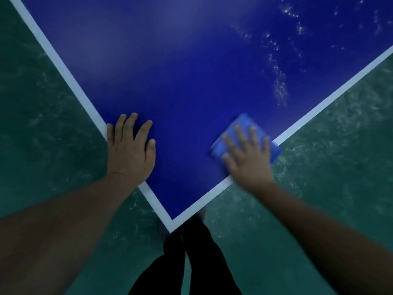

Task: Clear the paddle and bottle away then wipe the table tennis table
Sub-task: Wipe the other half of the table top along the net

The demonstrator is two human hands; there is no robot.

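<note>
A right hand [248, 154], fingers spread flat, is pressing a cloth [240, 124] on the tabletop [191, 71] corner; left hand [129, 145] is bracing flat. Wiping step; droplets [278, 86] beyond likely need sweeping next.

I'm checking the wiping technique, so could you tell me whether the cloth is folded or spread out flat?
Folded. The blue cloth shows as a compact pad barely wider than the right hand pressing it onto the table.

Head view, steeply down, table corner [170, 222]
</note>
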